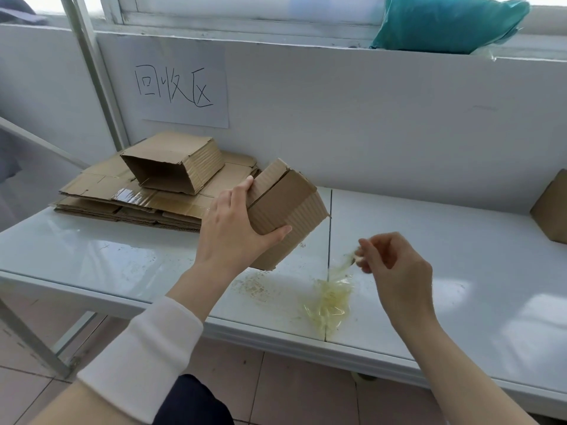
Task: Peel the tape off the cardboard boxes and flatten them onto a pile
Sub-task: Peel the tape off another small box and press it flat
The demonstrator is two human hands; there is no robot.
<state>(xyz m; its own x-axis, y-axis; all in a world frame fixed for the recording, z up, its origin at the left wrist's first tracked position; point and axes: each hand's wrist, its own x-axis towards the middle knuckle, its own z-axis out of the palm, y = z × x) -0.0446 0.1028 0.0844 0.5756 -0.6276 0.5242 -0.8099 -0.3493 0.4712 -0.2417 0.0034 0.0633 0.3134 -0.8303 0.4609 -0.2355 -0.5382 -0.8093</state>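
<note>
A person's left hand (233, 228), in a white sleeve (144, 357), gripped a small cardboard box (288, 210) at a white table (460, 271), with the fingers curled over the top edge and the thumb pressed on the near face. The box was tilted above the tabletop, just right of a pile of flattened boxes (129, 197). An open-ended box (171, 164) lay on its side on top of that pile. The right hand (395, 271) hovered over the table with its fingers curled, pinching a thin yellowish strand of tape (346, 262). The strand was blurred and ran down toward a crumpled wad of tape (329, 302) lying near the table's front edge. A handwritten paper sign (184, 84) was stuck to the white wall behind the pile. A teal bundle (445, 23) sat on the window ledge, and part of another box (552, 207) showed at the far right.
</note>
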